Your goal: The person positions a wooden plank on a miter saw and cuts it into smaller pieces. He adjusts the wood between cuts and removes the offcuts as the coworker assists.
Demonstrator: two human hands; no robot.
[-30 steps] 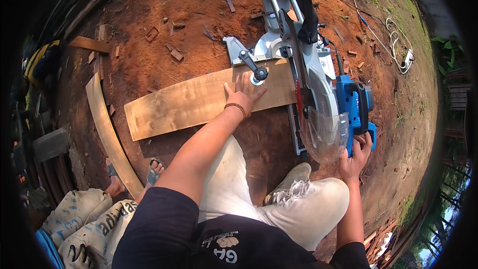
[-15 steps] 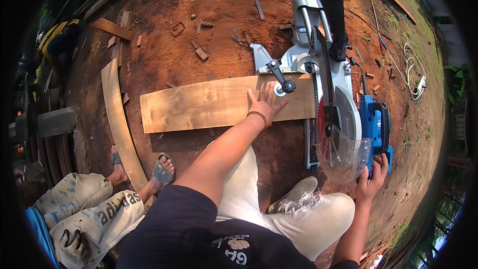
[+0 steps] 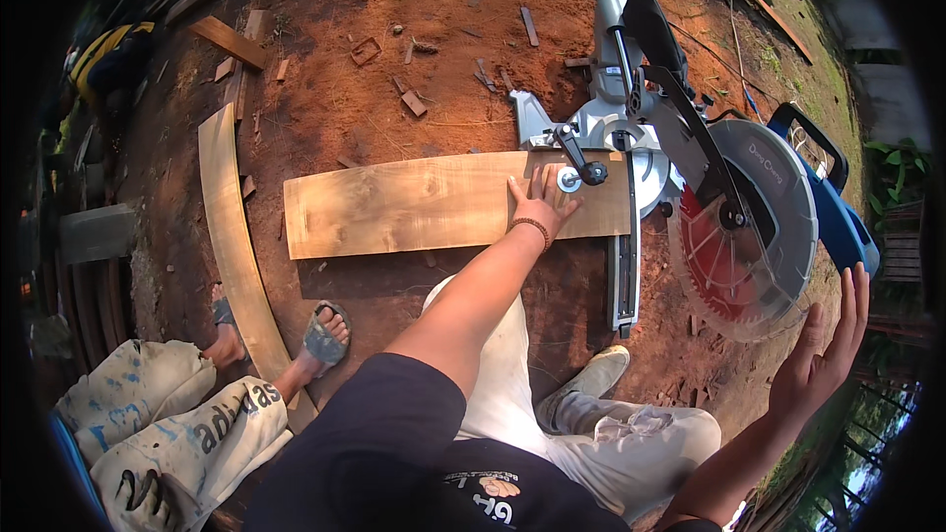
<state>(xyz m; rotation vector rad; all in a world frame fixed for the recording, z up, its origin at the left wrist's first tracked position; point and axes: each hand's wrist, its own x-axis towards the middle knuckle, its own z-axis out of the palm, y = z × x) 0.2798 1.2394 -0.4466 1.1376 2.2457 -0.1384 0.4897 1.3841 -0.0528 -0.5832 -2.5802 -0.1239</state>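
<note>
My left hand [image 3: 545,204] lies flat with spread fingers on a wide wooden board [image 3: 404,202], close to a clamp [image 3: 581,160] whose round pad stands over the board. The board's right end rests on the base of a sliding miter saw [image 3: 611,116]. To the right, the saw's head is up, its red blade [image 3: 724,261] showing through a clear guard. Below the blue motor housing [image 3: 838,222], my right hand [image 3: 820,345] is raised with fingers stretched out. It holds nothing, and its fingertips are close to the housing; whether they touch cannot be made out.
A long narrow plank [image 3: 232,227] lies at the left, beside the sandalled foot [image 3: 325,335] of another person in paint-stained trousers [image 3: 187,433]. Wood offcuts [image 3: 412,101] and sawdust litter the ground. Farther off at the left is someone in yellow and dark clothes [image 3: 103,59].
The saw's head has risen and tilted away to the right, exposing more blade. My right hand has let go of its handle and opened. My left hand stays on the board.
</note>
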